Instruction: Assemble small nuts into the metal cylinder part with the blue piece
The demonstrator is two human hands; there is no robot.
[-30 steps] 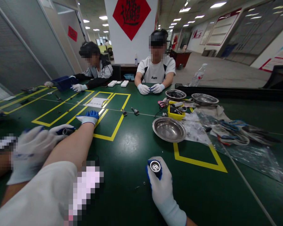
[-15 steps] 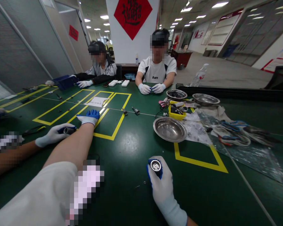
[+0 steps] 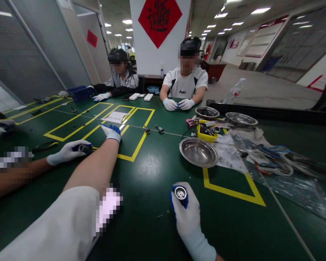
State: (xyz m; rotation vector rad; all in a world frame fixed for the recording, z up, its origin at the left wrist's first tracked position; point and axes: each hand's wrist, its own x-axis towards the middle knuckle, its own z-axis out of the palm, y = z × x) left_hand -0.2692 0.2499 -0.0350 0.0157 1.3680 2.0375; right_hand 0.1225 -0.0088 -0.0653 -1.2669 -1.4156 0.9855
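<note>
Here, the white-and-blue gloved right hand (image 3: 188,212) has its fingers wrapped round a dark cylindrical connector with a silvery metal rim (image 3: 180,193) — pinned end facing the camera — over the dark green worktop (image 3: 149,185). The gloved left hand (image 3: 112,133), outstretched near a white paper sheet (image 3: 115,116), holds its thumb wide of the fingers. Beyond the connector sits a round steel bowl (image 3: 199,152).

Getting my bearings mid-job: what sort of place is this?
Probably a shared workshop in an office-like room: yellow tape marks the green table, a metal bowl sits near a yellow basket of parts, and a gloved co-worker sits opposite.
</note>
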